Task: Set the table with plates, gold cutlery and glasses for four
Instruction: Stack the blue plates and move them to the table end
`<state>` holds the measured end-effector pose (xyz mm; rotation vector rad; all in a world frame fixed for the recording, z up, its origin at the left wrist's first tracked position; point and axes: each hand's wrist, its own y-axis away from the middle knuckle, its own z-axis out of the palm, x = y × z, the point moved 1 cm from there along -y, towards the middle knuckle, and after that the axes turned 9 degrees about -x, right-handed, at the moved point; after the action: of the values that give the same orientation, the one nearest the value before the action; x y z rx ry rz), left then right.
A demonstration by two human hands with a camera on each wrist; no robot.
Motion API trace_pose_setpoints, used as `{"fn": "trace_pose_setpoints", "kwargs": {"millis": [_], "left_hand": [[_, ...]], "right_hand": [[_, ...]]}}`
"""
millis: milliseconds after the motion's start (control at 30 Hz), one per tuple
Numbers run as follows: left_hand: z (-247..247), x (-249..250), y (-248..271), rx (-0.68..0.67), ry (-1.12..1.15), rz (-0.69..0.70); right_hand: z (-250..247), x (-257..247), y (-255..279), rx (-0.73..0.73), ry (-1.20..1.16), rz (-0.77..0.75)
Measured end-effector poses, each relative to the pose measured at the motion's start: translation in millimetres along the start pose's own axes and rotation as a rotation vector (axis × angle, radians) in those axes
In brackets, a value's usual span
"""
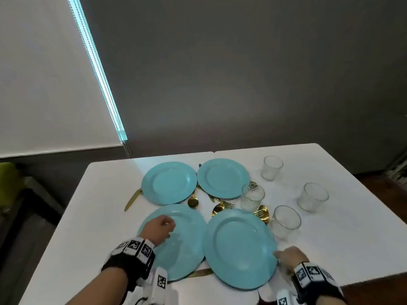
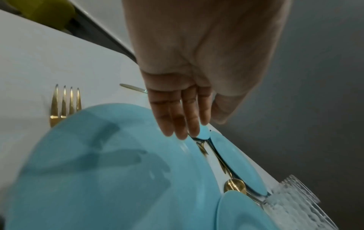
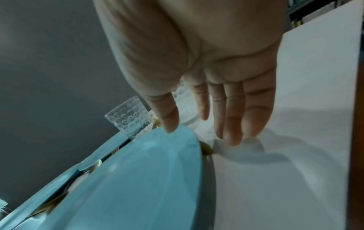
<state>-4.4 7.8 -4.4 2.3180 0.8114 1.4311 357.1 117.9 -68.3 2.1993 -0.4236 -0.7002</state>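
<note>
At 7 o'clock on the counter [image 1: 92,216], the left hand [image 1: 157,231] hovers over the near left plate [image 1: 187,245], fingers [image 2: 177,118] straight and together, holding nothing. The right hand [image 1: 288,257] is at 5 o'clock. Its thumb [image 3: 169,118] sits on the rim of the near right plate [image 1: 237,247], its fingers [image 3: 232,118] hang loose over the counter beside it. Two more plates [image 1: 169,182] lie side by side at 12 o'clock. Gold spoons [image 1: 193,202] and forks [image 1: 229,204] lie jumbled between the plates. A gold knife [image 1: 132,200] pokes out at 10 o'clock. Four glasses [image 1: 312,197] stand at 2 o'clock, one just beside the near right plate.
</note>
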Motion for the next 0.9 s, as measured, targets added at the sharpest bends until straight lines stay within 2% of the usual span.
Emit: {"fn": "trace_pose_setpoints", "kwargs": {"millis": [67,300,467,767,900], "left_hand": [[0,-1,-10,0.062,0.005,-0.005],[-1,-11,-27,0.093,-0.111,-0.085],[-8,-19,-33,0.132,-0.194,-0.141],[-26,-48,-40,0.202,-0.385,-0.343],[-27,-59,-42,0.176,-0.359,-0.392]], "right_hand": [[6,-3,2,0.027,-0.06,0.003],[25,-5,4,0.074,-0.242,0.05],[29,-2,12,0.041,-0.39,0.044],[18,-6,46,-0.083,-0.721,-0.121],[9,-15,73,-0.118,-0.796,-0.241]]}}
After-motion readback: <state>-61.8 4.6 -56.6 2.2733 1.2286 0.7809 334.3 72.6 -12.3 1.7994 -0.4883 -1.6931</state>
